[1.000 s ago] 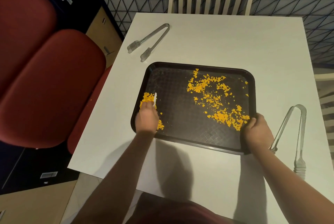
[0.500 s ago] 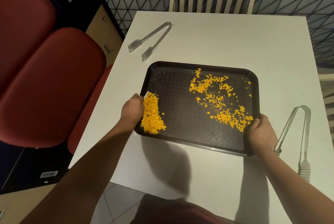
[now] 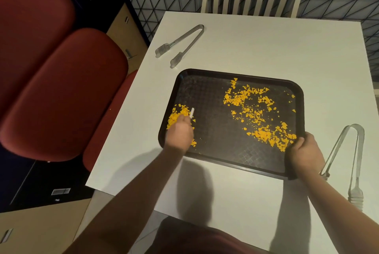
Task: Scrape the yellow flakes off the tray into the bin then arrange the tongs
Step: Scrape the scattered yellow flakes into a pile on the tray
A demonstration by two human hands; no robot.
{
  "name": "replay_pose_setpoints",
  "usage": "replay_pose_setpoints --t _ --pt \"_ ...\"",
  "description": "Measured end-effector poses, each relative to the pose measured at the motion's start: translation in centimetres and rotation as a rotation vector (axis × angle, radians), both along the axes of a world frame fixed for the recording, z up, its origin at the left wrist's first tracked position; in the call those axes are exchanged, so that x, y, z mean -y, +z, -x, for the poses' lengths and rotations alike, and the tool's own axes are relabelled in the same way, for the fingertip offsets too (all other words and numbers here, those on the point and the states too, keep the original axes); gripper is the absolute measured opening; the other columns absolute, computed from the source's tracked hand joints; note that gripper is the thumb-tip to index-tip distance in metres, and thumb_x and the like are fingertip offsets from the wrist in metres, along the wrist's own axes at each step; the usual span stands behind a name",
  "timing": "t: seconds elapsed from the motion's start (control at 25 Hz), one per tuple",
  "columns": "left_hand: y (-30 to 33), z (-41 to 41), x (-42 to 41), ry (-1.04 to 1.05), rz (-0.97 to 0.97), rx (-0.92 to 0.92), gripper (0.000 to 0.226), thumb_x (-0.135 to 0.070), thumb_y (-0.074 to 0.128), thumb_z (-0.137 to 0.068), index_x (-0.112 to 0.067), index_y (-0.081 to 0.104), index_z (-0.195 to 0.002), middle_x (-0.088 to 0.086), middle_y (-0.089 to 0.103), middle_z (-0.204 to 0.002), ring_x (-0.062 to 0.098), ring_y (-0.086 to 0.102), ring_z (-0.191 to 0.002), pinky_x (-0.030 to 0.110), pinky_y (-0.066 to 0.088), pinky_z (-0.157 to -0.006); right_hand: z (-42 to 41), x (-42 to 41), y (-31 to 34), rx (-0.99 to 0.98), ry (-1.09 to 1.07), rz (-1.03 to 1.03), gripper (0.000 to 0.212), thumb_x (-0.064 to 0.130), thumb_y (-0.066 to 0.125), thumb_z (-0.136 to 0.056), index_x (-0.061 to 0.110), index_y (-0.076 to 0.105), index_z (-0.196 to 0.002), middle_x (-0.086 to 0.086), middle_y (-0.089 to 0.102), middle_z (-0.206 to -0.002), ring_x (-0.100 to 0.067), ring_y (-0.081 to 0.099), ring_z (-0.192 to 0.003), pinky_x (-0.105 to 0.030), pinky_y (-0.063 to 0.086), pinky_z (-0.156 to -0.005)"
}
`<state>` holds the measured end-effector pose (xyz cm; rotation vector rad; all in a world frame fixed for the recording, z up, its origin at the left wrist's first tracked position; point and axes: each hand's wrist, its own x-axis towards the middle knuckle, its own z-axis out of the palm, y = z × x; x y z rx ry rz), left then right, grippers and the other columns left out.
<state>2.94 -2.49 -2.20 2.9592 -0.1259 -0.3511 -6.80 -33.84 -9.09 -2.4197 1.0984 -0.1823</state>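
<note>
Head view: left hand (image 3: pixel 180 130) holds a white scraper (image 3: pixel 192 112) by the left flakes (image 3: pixel 177 115); right hand (image 3: pixel 303 151) grips the tray (image 3: pixel 205 73)'s near-right corner. Sweep the right-side flakes leftward with flat, steady strokes.

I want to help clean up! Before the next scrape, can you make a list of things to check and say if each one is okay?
1. Scraper in hand: ok. The left hand holds a small white scraper on the tray.
2. Tray held steady: ok. The right hand grips its near right corner.
3. Flakes gathered: not ok. One small pile sits at the left edge, but scattered flakes cover the right half.
4. Bin ready: cannot tell. No bin is in view.
5. Tongs out of the way: ok. The far tongs and the right tongs lie on the table, off the tray.
</note>
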Motion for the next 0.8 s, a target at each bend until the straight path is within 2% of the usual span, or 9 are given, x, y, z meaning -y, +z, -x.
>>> replay_pose_setpoints --t 0.12,0.16,0.24,0.28,0.32,0.4,0.48,0.6,0.8 --pt "-0.7 2.5 2.4 -0.014 0.065 -0.086 0.025 -0.011 0.041 -0.093 -0.004 0.05 -0.116 0.011 0.051 -0.12 0.028 0.062 -0.098 0.031 0.047 -0.081 0.0 0.0 0.0 -0.008 0.005 0.002 0.025 0.024 0.033 -0.094 0.015 0.049 -0.111 -0.018 0.063 -0.097 -0.041 0.059 -0.082 -0.036 0.034 -0.065" --pt "-0.6 3.2 2.5 -0.03 0.089 -0.051 0.023 -0.009 0.047 -0.09 -0.002 0.054 -0.111 0.013 0.056 -0.114 0.025 0.064 -0.092 0.027 0.049 -0.077 0.1 0.0 0.0 -0.007 0.008 0.003 0.026 0.024 0.033 -0.094 0.014 0.049 -0.112 -0.018 0.063 -0.098 -0.041 0.059 -0.082 -0.036 0.034 -0.065" --pt "-0.9 4.5 1.5 -0.072 0.155 0.049 0.018 0.0 0.066 -0.074 0.001 0.062 -0.092 0.013 0.064 -0.089 0.02 0.066 -0.067 0.021 0.049 -0.058 0.1 0.1 0.1 -0.008 0.013 0.0 0.026 0.024 0.032 -0.094 0.014 0.049 -0.111 -0.018 0.063 -0.097 -0.041 0.058 -0.081 -0.035 0.035 -0.065" --pt "-1.0 4.7 0.9 -0.078 0.145 0.047 0.019 0.001 0.068 -0.072 0.0 0.064 -0.09 0.012 0.065 -0.087 0.017 0.065 -0.066 0.019 0.049 -0.056 0.1 0.1 0.1 -0.01 0.011 -0.004 0.026 0.024 0.032 -0.094 0.014 0.049 -0.111 -0.018 0.063 -0.096 -0.041 0.058 -0.081 -0.036 0.035 -0.065" --pt "-1.4 4.8 0.4 -0.073 0.102 0.005 0.018 -0.002 0.064 -0.078 -0.001 0.064 -0.096 0.009 0.064 -0.093 0.015 0.065 -0.076 0.017 0.049 -0.063 0.1 0.1 0.1 -0.013 0.008 -0.008 0.026 0.024 0.032 -0.094 0.014 0.049 -0.111 -0.018 0.063 -0.097 -0.041 0.058 -0.081 -0.036 0.035 -0.065" --pt "-1.6 4.9 0.1 -0.003 0.135 -0.028 0.021 0.001 0.052 -0.086 0.002 0.06 -0.105 0.011 0.06 -0.103 0.017 0.061 -0.095 0.018 0.047 -0.076 0.0 0.0 0.1 -0.016 0.004 -0.008 0.027 0.025 0.032 -0.094 0.014 0.049 -0.112 -0.019 0.063 -0.098 -0.041 0.058 -0.082 -0.035 0.035 -0.065" --pt "-1.1 4.4 0.9 0.064 0.247 0.009 0.019 0.001 0.053 -0.086 0.004 0.058 -0.103 0.016 0.06 -0.1 0.022 0.062 -0.09 0.021 0.049 -0.071 0.0 -0.1 0.2 -0.017 -0.001 -0.007 0.028 0.025 0.032 -0.095 0.013 0.049 -0.114 -0.019 0.063 -0.1 -0.041 0.059 -0.084 -0.036 0.035 -0.066" --pt "-1.1 4.1 2.5 0.048 0.189 -0.009 0.026 -0.012 0.036 -0.096 -0.002 0.051 -0.116 0.014 0.055 -0.115 0.026 0.061 -0.099 0.028 0.047 -0.08 0.0 -0.1 0.4 -0.017 0.0 -0.011 0.029 0.024 0.033 -0.095 0.013 0.049 -0.116 -0.02 0.063 -0.101 -0.042 0.059 -0.086 -0.037 0.037 -0.068" --pt "-2.3 2.6 1.7 0.176 0.122 -0.004 0.029 -0.006 0.038 -0.094 0.001 0.049 -0.12 0.016 0.053 -0.118 0.03 0.054 -0.108 0.03 0.043 -0.087 0.1 -0.2 0.8 -0.014 -0.002 -0.064 0.024 0.023 0.034 -0.094 0.013 0.05 -0.108 -0.02 0.062 -0.099 -0.042 0.058 -0.087 -0.036 0.034 -0.066"
